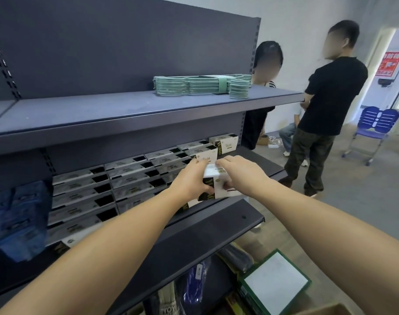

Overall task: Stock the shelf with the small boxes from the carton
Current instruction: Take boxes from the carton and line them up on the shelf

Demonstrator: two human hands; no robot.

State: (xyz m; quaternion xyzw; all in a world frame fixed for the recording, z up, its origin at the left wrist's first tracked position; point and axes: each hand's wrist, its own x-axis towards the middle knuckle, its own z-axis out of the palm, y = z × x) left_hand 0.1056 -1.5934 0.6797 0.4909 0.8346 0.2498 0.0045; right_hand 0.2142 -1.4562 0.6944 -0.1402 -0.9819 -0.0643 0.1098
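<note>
Both hands are working at the middle shelf (250, 214). The left hand (191, 181) is gripping a small box (221, 185) from its left side, fingers curled round it; the right hand (238, 170) is pinching the same box from the right, with fingers (227, 185) wrapped under its front face. The box is sitting at the front right end of the stocked rows (116, 185), touching the neighbouring boxes and appearing to rest on another box beneath it.

Risks, as judged: the box is being handled close to the shelf's front lip, so a loose release may be tipping it off the edge onto the goods below. Pushing it back too firmly may be shunting the aligned rows out of square. Its tilt cannot be told for certain.

The shelving is dark metal with a perforated upright. The upper shelf (80, 119) is carrying a banded bundle of green hangers (200, 85). Blue packets (18, 214) are hanging at the left. Below right, a green-edged carton (275, 283) is standing on the floor. Two bystanders (325, 103) are standing near a blue chair (375, 126) on the grey floor.
</note>
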